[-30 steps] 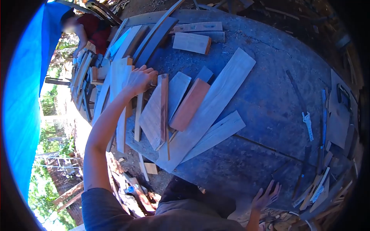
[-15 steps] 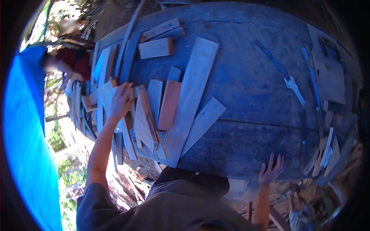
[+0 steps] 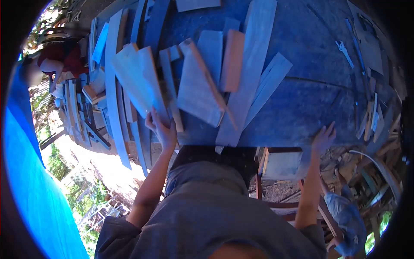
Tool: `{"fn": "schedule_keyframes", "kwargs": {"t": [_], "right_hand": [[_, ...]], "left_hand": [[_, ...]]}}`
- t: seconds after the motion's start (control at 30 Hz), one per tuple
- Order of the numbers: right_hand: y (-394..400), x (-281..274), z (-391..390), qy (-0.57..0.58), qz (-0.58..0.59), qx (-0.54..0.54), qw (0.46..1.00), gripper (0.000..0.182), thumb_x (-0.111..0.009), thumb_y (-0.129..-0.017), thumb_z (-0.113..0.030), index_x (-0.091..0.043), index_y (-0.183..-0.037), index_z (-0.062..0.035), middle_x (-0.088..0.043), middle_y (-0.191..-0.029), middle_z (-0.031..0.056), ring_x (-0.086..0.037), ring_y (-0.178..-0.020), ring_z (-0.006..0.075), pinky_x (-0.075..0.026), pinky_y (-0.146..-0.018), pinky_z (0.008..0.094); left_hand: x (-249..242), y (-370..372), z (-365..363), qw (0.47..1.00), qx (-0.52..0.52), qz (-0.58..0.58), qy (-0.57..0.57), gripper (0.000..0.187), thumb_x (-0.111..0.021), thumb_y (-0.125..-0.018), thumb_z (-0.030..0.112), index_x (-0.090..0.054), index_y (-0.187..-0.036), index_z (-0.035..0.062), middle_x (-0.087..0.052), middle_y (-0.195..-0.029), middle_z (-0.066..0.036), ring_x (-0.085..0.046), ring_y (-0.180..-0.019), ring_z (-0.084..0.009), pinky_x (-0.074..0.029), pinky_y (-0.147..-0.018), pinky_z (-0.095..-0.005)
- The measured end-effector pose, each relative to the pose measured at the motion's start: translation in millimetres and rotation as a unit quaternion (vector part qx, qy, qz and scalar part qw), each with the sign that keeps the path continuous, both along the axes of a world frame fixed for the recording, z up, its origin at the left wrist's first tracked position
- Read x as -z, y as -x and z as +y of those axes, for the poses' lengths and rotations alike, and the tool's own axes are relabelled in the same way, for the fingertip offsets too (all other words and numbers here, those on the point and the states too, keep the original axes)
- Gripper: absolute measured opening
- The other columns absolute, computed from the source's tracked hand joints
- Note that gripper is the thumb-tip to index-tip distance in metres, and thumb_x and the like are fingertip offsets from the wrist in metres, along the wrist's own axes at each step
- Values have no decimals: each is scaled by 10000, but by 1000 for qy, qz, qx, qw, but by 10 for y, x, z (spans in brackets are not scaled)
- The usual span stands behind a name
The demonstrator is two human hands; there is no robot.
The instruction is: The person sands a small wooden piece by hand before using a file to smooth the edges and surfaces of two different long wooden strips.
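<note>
My left hand [image 3: 163,129] is at the near end of a pale board [image 3: 153,82], its fingers touching the board's lower end, thumb apart. Another pale board [image 3: 129,73] lies against that one on its left. My right hand [image 3: 324,137] rests at the near edge of the dark table [image 3: 302,103], fingers spread, with nothing in it. Between the hands lie a wide angled board [image 3: 198,93], a reddish block [image 3: 232,60], a long plank [image 3: 252,69] and a narrower board [image 3: 269,86].
A wrench [image 3: 344,54] lies toward the right of the table, near a long metal bar [image 3: 354,45]. Wood scraps [image 3: 370,116] stand at the right edge. A person in red [image 3: 64,58] is at the far left, another person [image 3: 345,216] at the lower right.
The view has shifted, so the boards appear higher. My left hand has moved from the boards' far part to a near end. My right hand is now at the table edge.
</note>
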State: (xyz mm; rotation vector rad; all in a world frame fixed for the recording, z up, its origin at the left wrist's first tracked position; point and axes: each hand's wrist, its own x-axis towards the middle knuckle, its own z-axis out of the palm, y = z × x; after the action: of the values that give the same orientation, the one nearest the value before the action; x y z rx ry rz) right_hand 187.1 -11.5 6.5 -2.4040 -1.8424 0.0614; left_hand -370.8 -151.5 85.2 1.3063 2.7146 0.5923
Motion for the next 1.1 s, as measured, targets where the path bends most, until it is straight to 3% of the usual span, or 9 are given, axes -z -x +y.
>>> {"fn": "schedule_keyframes", "kwargs": {"t": [0.1,0.23,0.33,0.4,0.5,0.57,0.67,0.93,1.1], "right_hand": [[783,-124,-395,-33,43,77,996,563,-446,-1058,-369,-316,-1567,-165,-323,-1497,210,-369,-1342,407,-355,-1082,566],[1804,-394,-1007,-79,77,-117,987,529,-511,-1032,-269,-398,-1533,-141,-340,-1470,202,-335,-1352,409,-340,-1091,531],[2140,-585,-1424,-9,94,-155,983,533,-555,-992,-206,-442,-1508,-136,-363,-1442,204,-346,-1341,413,-359,-1076,524],[2090,-602,-1673,24,105,-140,984,546,-575,-973,-196,-450,-1501,-133,-359,-1448,204,-346,-1341,413,-365,-1072,527],[1909,-478,-2058,99,109,-65,987,542,-595,-956,-187,-475,-1480,-126,-350,-1461,205,-345,-1340,414,-371,-1064,530],[1804,-416,-2134,130,99,-10,987,525,-596,-957,-188,-491,-1467,-123,-345,-1468,205,-345,-1338,416,-371,-1062,529],[1769,-398,-2101,107,92,70,988,493,-599,-960,-172,-515,-1441,-103,-339,-1476,212,-344,-1333,428,-368,-1055,531],[2796,-1137,-921,-69,195,-165,964,444,-610,-950,-84,-555,-1390,-72,-410,-1407,190,-437,-1258,365,-442,-992,434],[3329,-1514,-661,-8,304,-237,923,416,-609,-958,-97,-572,-1372,-76,-456,-1366,176,-531,-1187,341,-487,-924,398]], "left_hand": [[-195,164,45,992,45,-111,-34,817,-719,-796,17,-344,-1522,44,-390,-1327,-199,-457,-1245,-395,-424,-1028,-451],[-509,314,438,965,103,-237,-38,775,-740,-842,105,-356,-1509,20,-376,-1384,-217,-462,-1263,-424,-413,-1040,-460],[-438,486,693,960,248,-122,-35,784,-761,-847,180,-364,-1506,27,-357,-1409,-243,-430,-1306,-429,-388,-1059,-483],[-490,568,769,972,221,-49,-56,752,-750,-869,237,-386,-1488,16,-356,-1420,-259,-428,-1299,-419,-381,-1057,-488],[-160,946,842,988,28,-7,-152,703,-747,-884,259,-427,-1456,6,-328,-1455,-262,-416,-1303,-398,-398,-1037,-479],[110,1204,926,937,-209,-207,-188,727,-784,-859,267,-431,-1432,-8,-441,-1378,-230,-518,-1195,-340,-460,-966,-435],[233,1491,849,899,-133,-394,-137,776,-824,-823,267,-414,-1412,-28,-567,-1205,-182,-604,-1048,-271,-510,-891,-385],[-23,1271,977,898,-110,-379,-193,684,-861,-772,205,-465,-1272,-40,-610,-1098,-138,-624,-968,-235,-518,-857,-353],[-169,975,1116,914,-109,-295,-257,679,-864,-758,166,-480,-1283,-29,-598,-1097,-137,-613,-967,-234,-513,-861,-364]]}}
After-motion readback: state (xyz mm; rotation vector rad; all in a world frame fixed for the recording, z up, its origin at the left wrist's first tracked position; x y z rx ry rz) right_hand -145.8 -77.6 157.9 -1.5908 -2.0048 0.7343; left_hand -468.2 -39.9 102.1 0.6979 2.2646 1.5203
